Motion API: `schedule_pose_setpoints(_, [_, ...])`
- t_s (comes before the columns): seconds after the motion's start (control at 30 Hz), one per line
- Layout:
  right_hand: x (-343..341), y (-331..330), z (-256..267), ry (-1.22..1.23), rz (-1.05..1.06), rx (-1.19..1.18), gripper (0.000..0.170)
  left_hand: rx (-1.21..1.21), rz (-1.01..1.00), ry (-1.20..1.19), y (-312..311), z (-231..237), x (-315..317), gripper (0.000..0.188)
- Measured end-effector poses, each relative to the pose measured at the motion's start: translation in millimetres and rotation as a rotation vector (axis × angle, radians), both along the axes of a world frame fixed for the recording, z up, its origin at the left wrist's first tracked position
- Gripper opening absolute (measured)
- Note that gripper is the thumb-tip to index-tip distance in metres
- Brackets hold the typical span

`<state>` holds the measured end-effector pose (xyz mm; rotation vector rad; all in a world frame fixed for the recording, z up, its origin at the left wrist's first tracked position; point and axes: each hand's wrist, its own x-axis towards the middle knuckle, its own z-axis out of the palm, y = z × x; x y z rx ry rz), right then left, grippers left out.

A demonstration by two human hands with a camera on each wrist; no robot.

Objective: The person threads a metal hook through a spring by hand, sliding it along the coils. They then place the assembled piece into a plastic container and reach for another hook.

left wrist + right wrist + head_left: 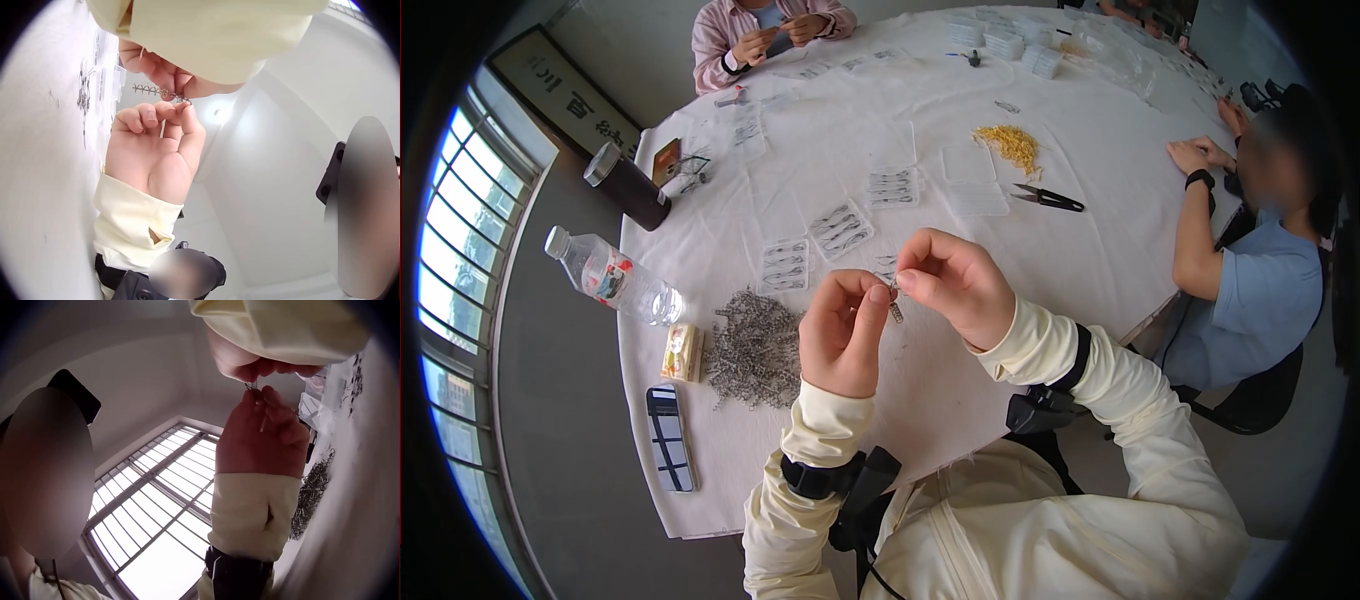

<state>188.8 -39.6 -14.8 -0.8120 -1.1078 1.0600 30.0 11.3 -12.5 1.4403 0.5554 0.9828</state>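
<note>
Both hands meet over the near part of the table. The left hand (838, 335) pinches a small metal coil spring (896, 313) between thumb and index finger. From the other side, the right hand (962, 288) pinches the spring's thin end with thumb and forefinger. The left wrist view shows the coil (147, 90) sticking out sideways past the left fingers (164, 72), with the right fingertips at its other end. Beside the left hand lies a tangled heap of grey metal springs (752, 350). Just beyond the hands are clear plastic boxes (840, 230) holding dark wire pieces.
At left stand a water bottle (615, 275), a dark thermos (628, 187), a tissue pack (683, 352) and a phone (670, 438). Black thread snips (1050, 197) lie near a yellow pile (1012, 146). One person (1250, 250) sits at right, another (770, 40) across.
</note>
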Motion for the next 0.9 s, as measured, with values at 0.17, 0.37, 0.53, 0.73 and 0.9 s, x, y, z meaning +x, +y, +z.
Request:
schedule_pose_setpoints(0.17, [-1.3,1.6,-3.3,0.06,0.012,-0.012,0.009,-0.046,-0.044,-0.025,0.3,1.3,-0.5,0.011])
schedule_pose_setpoints(0.37, [-1.5,2.5,-6.8,0.123,0.016,-0.044,0.009,-0.137,-0.086,0.002,2.8,-1.2,-0.6,0.012])
schedule_pose_setpoints(0.53, [-2.1,2.3,-8.0,0.11,0.024,-0.021,0.009,-0.104,-0.073,0.027,1.2,-0.6,1.1,0.011])
schedule_pose_setpoints(0.73, [2.0,1.4,-2.0,0.097,0.117,-0.089,0.012,-0.052,-0.08,0.066,1.8,1.4,-3.9,0.008])
schedule_pose_setpoints(0.9, [11.0,2.2,-0.4,0.017,0.129,-0.089,0.015,0.027,-0.08,0.115,3.1,5.9,-4.4,0.005])
